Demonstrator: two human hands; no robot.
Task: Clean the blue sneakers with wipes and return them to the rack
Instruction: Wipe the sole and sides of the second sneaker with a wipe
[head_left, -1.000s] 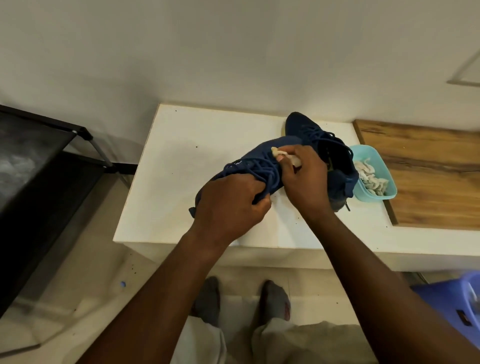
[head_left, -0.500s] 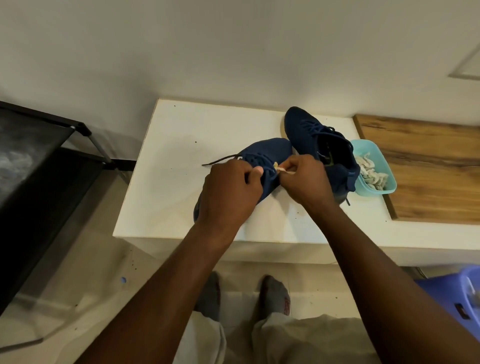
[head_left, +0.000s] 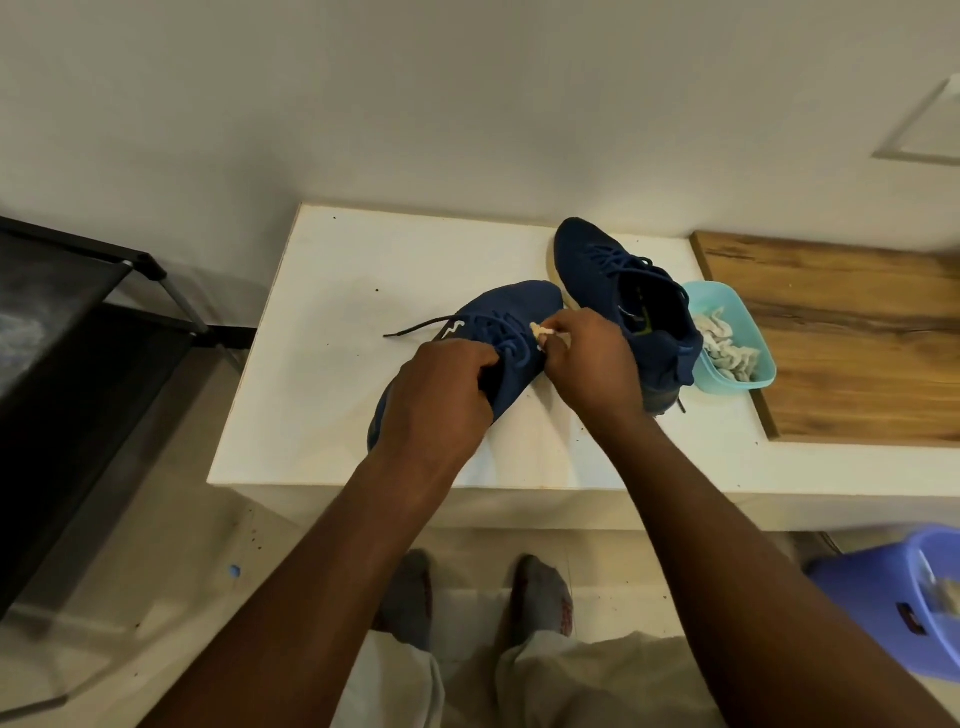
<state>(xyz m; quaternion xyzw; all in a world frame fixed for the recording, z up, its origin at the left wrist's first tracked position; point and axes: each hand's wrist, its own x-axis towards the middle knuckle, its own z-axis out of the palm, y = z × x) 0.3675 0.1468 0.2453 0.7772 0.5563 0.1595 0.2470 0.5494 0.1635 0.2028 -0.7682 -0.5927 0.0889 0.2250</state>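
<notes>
The blue sneaker (head_left: 509, 317) lies mid-surface (head_left: 322, 322), your left hand (head_left: 441, 400) gripping its collar with curled fingers (head_left: 467, 356). Your right hand (head_left: 592, 364) pinches a wipe (head_left: 537, 332) at its laces. The other sneaker (head_left: 613, 280) stands nearer the far edge.

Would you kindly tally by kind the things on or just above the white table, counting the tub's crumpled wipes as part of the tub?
Blue sneakers: 2, the near sneaker gripped by the left hand, the far sneaker beside the tub.
Teal tub: 1.
Wipe: 1, pinched in the right hand.
Wooden board: 1.
Total: 5.
</notes>
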